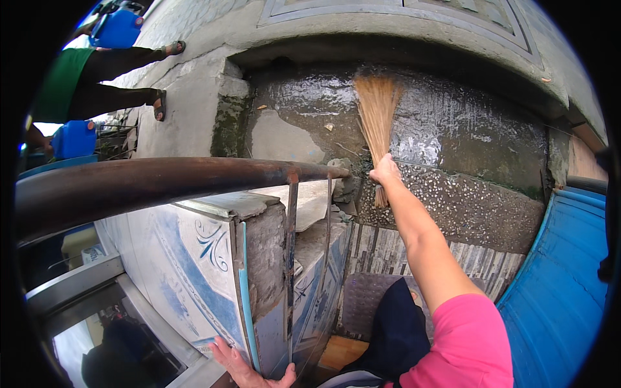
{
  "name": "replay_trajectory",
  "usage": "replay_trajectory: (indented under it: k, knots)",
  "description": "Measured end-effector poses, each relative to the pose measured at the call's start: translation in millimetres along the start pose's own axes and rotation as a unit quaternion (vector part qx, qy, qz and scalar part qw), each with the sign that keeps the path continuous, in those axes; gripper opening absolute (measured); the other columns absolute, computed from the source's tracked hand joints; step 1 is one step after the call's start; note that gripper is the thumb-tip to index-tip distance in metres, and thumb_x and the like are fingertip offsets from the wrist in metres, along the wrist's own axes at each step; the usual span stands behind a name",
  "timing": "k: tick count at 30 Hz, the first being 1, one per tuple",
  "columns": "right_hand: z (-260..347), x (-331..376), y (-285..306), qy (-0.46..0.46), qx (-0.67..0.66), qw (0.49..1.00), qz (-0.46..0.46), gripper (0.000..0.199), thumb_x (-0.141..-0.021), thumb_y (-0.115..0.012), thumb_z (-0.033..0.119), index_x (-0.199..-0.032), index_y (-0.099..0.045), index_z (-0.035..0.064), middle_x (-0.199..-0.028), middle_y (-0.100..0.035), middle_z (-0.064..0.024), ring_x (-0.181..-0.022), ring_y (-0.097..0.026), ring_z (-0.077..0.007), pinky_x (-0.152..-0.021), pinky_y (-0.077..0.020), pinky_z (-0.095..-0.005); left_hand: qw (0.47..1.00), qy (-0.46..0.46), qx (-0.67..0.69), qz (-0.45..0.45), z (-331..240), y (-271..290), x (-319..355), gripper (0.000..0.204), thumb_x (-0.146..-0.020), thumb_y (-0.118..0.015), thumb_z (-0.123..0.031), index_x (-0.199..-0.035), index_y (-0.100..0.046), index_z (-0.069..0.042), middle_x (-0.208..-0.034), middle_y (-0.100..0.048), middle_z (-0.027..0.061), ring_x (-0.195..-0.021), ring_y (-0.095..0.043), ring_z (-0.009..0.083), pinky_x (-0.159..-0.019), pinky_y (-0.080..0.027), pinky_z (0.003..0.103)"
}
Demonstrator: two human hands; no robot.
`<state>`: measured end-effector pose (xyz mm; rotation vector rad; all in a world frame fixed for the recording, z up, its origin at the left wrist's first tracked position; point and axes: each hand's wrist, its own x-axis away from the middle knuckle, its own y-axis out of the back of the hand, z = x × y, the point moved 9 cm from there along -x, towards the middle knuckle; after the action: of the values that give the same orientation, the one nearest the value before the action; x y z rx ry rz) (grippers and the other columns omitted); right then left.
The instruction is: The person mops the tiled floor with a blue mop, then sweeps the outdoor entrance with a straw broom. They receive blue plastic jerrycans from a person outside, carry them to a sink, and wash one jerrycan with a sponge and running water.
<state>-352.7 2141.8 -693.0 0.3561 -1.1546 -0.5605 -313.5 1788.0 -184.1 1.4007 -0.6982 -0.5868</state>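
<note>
My right arm, in a pink sleeve, reaches forward, and my right hand [386, 171] is closed around a stick broom [376, 110] near its bound end. Its long tan bristles fan out over a wet, dark concrete floor [446, 110]. The short butt of the broom sticks out behind my fist, above a pebbled step [453, 200]. Low in the view my left hand [249, 370] is open, thumb and fingers spread, beside the edge of a blue-and-white tiled wall [174, 258]. Whether its palm presses on the wall is hidden.
A rusty handrail [168, 184] with thin posts crosses at the left. Blue corrugated sheeting [556, 284] stands at the right. A raised concrete ledge [401, 45] borders the wet floor. At the upper left another person in green shorts [61, 87] carries blue jugs [116, 29].
</note>
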Motion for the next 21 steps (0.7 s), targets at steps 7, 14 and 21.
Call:
replay_trajectory:
  k: [7,14,21]
  knots:
    - [48,55,59,0.082,0.027,0.995,0.051,0.068,-0.064,-0.074,0.019,-0.122,-0.046,-0.0018,-0.117,-0.059,-0.0236,-0.111,-0.058,-0.0362,-0.094,-0.0476,-0.0405,1.0,-0.009,0.019,-0.019,-3,3,-4,0.108,-0.065,-0.073,-0.04,-0.148,-0.013,-0.005,-0.148,-0.015,0.0331,-0.137,-0.011,0.0526,-0.107,-0.014,0.064]
    - [-275,131,178,-0.08,-0.064,0.966,-0.237,0.056,-0.064,-0.069,0.015,-0.109,-0.04,0.0006,-0.096,-0.064,-0.0262,-0.09,-0.063,-0.0418,-0.081,-0.05,-0.0455,0.999,-0.033,0.02,-0.021,-13,7,-8,0.108,-0.063,-0.073,-0.041,-0.147,-0.016,-0.005,-0.148,-0.016,0.0327,-0.137,-0.012,0.0527,-0.106,-0.015,0.064]
    - [-251,103,-29,-0.12,-0.07,0.988,-0.073,0.071,-0.064,-0.075,0.019,-0.117,-0.033,0.0011,-0.107,-0.06,-0.0274,-0.102,-0.059,-0.0422,-0.091,-0.0475,-0.0447,1.0,-0.015,0.017,-0.005,-4,1,-2,0.11,-0.061,-0.073,-0.043,-0.147,-0.016,-0.005,-0.148,-0.017,0.0324,-0.137,-0.012,0.0525,-0.107,-0.014,0.063]
